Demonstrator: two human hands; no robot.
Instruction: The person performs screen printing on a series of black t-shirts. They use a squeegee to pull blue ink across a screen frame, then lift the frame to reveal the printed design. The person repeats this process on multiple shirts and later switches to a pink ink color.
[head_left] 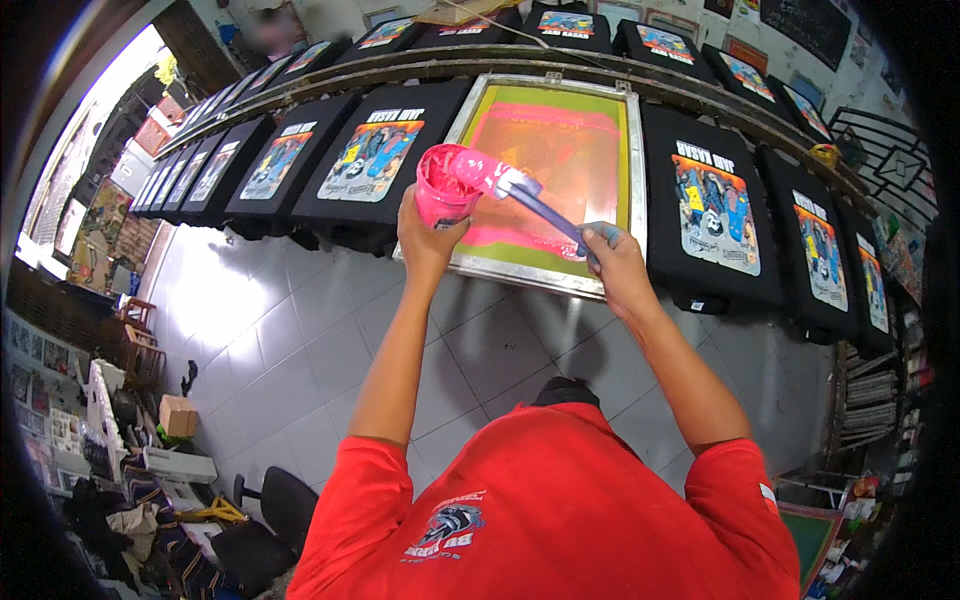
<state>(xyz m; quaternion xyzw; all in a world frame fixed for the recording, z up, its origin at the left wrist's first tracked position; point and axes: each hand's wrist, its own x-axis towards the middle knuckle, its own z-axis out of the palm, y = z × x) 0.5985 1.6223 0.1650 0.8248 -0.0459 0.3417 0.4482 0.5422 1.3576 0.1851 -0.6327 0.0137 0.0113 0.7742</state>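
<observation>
My left hand is wrapped round a tub of bright pink ink, holding it over the near left side of a screen-printing frame. In my right hand is the grey-blue handle of a spatula, its broad end coated in pink and touching or just over the tub's rim. Below both hands lies the screen printing frame, with metal edges and yellow-green mesh borders. Pink ink smears the far and near ends of its translucent middle.
Black printed T-shirts on boards line the long bench to the left, with more shirts to the right. A second row stands behind a rail. Grey floor tiles and an office chair are behind the bench's near edge.
</observation>
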